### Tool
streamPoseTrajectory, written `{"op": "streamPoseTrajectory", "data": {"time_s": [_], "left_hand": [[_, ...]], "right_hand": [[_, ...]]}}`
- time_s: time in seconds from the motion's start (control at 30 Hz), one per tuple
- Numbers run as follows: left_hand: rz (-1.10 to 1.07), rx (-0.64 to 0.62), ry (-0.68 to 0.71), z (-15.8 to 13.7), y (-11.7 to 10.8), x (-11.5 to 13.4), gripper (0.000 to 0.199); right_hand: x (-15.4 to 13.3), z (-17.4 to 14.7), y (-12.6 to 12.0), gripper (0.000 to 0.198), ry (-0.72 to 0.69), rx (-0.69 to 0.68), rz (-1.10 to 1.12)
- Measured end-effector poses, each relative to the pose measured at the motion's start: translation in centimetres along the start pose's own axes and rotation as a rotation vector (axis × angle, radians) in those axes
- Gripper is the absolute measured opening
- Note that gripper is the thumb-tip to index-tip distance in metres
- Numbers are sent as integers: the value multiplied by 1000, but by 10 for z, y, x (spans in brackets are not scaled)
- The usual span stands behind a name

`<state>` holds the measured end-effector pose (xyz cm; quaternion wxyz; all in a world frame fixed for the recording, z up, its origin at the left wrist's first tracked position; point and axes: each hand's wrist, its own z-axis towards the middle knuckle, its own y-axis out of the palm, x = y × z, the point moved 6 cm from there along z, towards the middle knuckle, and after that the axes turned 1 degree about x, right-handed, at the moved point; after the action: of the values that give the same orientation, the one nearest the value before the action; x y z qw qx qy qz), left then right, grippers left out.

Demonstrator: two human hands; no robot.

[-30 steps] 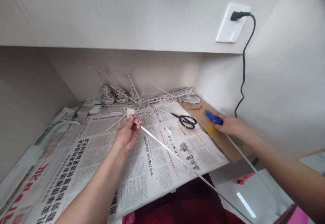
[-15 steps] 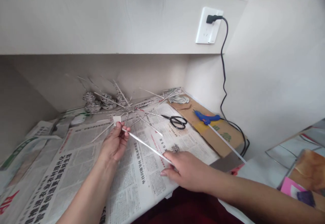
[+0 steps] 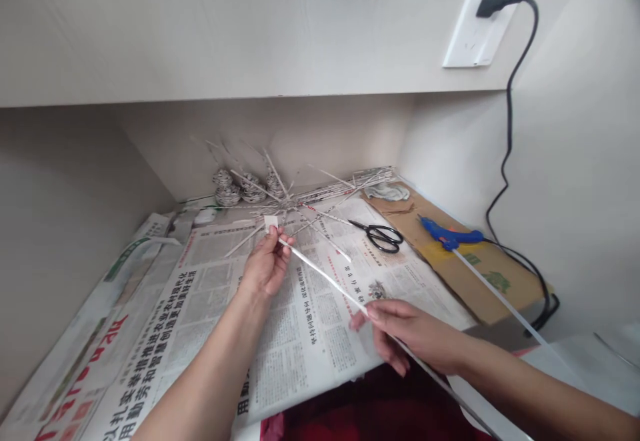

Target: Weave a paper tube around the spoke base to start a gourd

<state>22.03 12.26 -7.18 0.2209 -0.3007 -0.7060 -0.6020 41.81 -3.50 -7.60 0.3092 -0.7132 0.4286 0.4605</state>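
Note:
My left hand pinches the far end of a thin white rolled-paper tube. A small flat white flap sticks up past its thumb. Lower right, my right hand grips the tube's near end between thumb and forefinger, its other fingers curled loosely below. From under this hand a thin greyish rod runs down to the bottom edge, in line with the tube. Beyond my left hand lies a star-shaped frame of crossed paper sticks. Black-handled scissors rest to the right of it.
Newspaper covers the table. Several woven paper gourd shapes stand at the back beside a bundle of paper sticks. A blue glue gun lies on cardboard, its black cable running to a wall socket.
The view has swung left, so everything sits further right. A greyish rod now extends below my right hand, where none showed before. My left hand still holds the same tube end.

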Motion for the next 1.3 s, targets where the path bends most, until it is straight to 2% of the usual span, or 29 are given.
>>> {"op": "streamPoseTrajectory", "data": {"time_s": [0.13,0.23,0.33,0.5,0.57,0.67,0.83,0.93,1.23,1.3], "left_hand": [[18,39,15,3,-4,-1,18],[9,23,37,5,-3,-1,20],[3,27,27,5,-3,-1,18],[-15,26,-57,1,2,-5,15],[-21,24,-67,-1,3,-6,15],[-18,22,-63,-2,3,-7,14],[5,14,-42,0,-1,-9,14],[8,14,-27,1,-2,-9,14],[27,-8,-61,-1,1,-16,15],[32,-6,-64,-2,0,-17,15]], "right_hand": [[-41,6,-14,23,-271,362,-711],[-50,14,-16,23,-342,475,-927],[-38,21,-18,29,-256,429,-781],[-3,22,-3,41,32,-3,2],[-2,22,1,42,54,-57,125],[-13,33,0,42,-7,33,-25],[-53,49,1,30,-295,325,-696],[-62,49,4,29,-360,424,-940],[-60,56,11,30,-359,475,-1199],[-61,60,12,33,-358,492,-1191]]}}
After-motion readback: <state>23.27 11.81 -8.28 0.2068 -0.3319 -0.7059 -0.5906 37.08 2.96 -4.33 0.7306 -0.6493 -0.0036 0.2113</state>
